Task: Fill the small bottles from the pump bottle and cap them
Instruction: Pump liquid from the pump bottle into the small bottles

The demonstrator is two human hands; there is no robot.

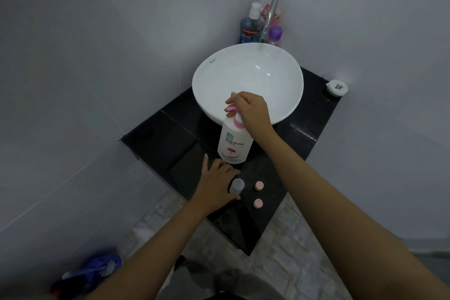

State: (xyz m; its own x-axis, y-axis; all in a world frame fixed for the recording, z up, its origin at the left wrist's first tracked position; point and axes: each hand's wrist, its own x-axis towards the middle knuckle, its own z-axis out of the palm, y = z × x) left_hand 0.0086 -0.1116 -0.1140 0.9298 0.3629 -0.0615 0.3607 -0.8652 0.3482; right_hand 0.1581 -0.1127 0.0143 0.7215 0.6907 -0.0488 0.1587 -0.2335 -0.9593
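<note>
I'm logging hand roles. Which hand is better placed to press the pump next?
Right. The right hand already rests on the pump bottle head; the left hand is down at the small bottle.

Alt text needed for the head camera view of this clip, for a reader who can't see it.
A person's right hand rests on the pink pump of a white pump bottle on a black counter, while the left hand holds a small clear bottle. Two pink caps lie beside it; a white basin sits behind.
</note>
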